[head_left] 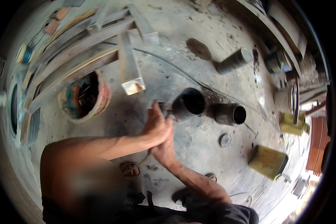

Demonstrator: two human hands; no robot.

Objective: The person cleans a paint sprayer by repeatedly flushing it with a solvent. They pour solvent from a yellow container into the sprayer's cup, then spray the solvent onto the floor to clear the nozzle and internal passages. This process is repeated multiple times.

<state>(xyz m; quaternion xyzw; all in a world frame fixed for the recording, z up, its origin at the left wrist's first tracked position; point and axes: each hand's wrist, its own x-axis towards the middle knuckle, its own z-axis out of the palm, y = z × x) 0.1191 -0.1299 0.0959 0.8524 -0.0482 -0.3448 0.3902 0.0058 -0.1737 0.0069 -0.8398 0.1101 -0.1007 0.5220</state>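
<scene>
Left hand pressed against right hand, just beside open black pipe, on concrete floor

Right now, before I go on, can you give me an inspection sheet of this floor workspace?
Surface: stained grey concrete floor, dusty, with dark patches.
Job's things: dark metal pipe section lying open-ended just past the hands; a second dark pipe section beside it; a third grey pipe section farther off.
Clutter: long steel bars, square steel tube, worn bucket of scraps, yellow blocks, small round metal lid.
Hands: left hand and right hand pressed together, fingers straight, holding nothing visible.
Cables: thin dark wire across the floor.
Surroundings: sandalled foot below.
</scene>
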